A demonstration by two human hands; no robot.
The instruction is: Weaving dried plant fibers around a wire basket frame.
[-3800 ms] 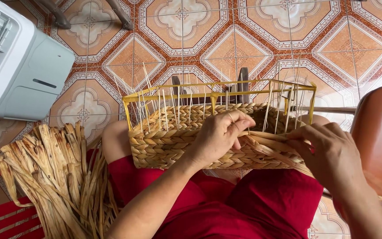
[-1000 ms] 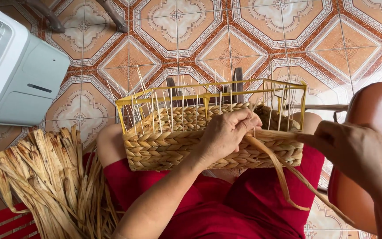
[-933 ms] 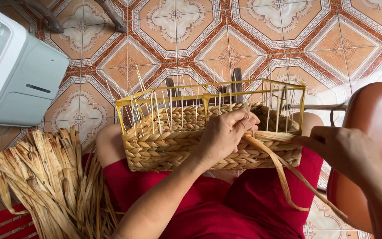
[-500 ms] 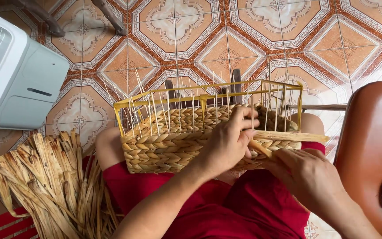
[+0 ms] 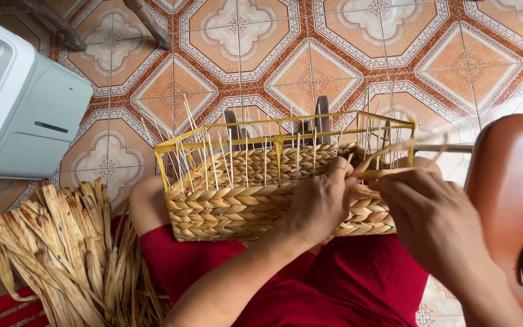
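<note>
The rectangular basket of rough, matt braided straw (image 5: 243,206) is woven on a yellow painted wire frame (image 5: 279,144). Left of it lies a bundle of dry, fibrous tan straw (image 5: 62,254). Beneath, the orange patterned tile floor (image 5: 346,54) looks smooth and faintly glossy.

Both hands (image 5: 382,206) pinch straw strand (image 5: 388,174) at woven basket (image 5: 243,200).
</note>
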